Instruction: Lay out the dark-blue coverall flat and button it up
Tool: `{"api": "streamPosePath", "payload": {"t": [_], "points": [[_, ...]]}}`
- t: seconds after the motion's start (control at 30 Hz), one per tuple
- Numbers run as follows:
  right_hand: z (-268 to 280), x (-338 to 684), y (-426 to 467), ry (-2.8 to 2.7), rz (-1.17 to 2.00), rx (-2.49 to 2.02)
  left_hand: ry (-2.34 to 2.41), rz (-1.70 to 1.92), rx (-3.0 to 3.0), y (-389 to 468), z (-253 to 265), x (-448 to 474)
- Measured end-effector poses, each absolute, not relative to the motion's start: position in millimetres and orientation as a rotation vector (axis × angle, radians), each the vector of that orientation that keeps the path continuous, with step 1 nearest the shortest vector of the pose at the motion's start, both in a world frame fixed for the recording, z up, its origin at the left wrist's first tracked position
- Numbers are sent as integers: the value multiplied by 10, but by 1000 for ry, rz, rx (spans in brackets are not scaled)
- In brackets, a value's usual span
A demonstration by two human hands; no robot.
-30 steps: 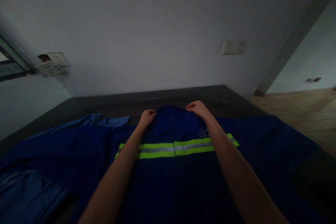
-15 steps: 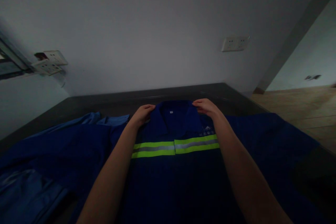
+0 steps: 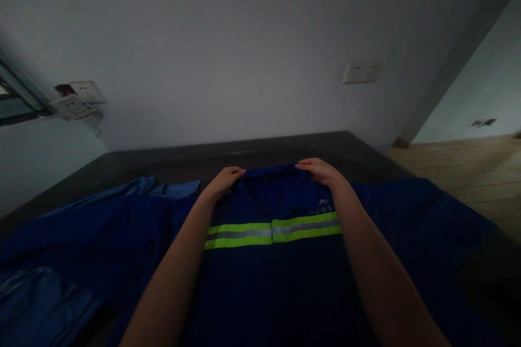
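A dark blue work jacket [image 3: 268, 282] lies spread front side up, with a yellow-green and silver reflective band across its chest and white lettering at the right of the chest. My left hand [image 3: 226, 180] pinches the left end of its collar [image 3: 271, 173]. At the collar's right end, my right hand [image 3: 319, 169] is closed on the fabric in the same way. The collar edge is stretched between both hands and folded toward me, so the neck opening is covered. Both forearms lie over the jacket's sides.
The jacket rests on a dark table [image 3: 183, 160] against a grey wall. Lighter blue cloth [image 3: 44, 303] lies at the left, partly under a sleeve. Wall sockets [image 3: 364, 72] are above the table, others [image 3: 77, 100] at the left corner. Wooden floor [image 3: 459, 165] shows at right.
The collar, which stood open with its inner label showing, is now folded down toward me over the neck opening. Both hands have kept their hold and moved slightly nearer.
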State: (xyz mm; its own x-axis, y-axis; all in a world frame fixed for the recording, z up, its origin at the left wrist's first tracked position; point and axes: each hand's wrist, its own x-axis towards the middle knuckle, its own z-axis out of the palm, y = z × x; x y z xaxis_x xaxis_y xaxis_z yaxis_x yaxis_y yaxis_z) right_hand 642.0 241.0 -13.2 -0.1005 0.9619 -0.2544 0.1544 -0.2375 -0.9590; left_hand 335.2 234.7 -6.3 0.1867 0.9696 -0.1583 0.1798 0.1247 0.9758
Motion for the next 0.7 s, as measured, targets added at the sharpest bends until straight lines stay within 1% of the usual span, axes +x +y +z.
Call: {"api": "streamPosePath", "payload": {"t": [0.3, 0.5, 0.7], "points": [[-72, 6447, 2319, -1303, 1548, -1368, 1168, 926, 1232, 2357, -80, 3342], [-52, 6431, 2325, -1215, 1575, -1345, 1154, 938, 1156, 2345, -86, 3359], [-145, 6464, 2381, -1159, 1561, -1319, 1168, 965, 1084, 2379, -102, 3355]]}}
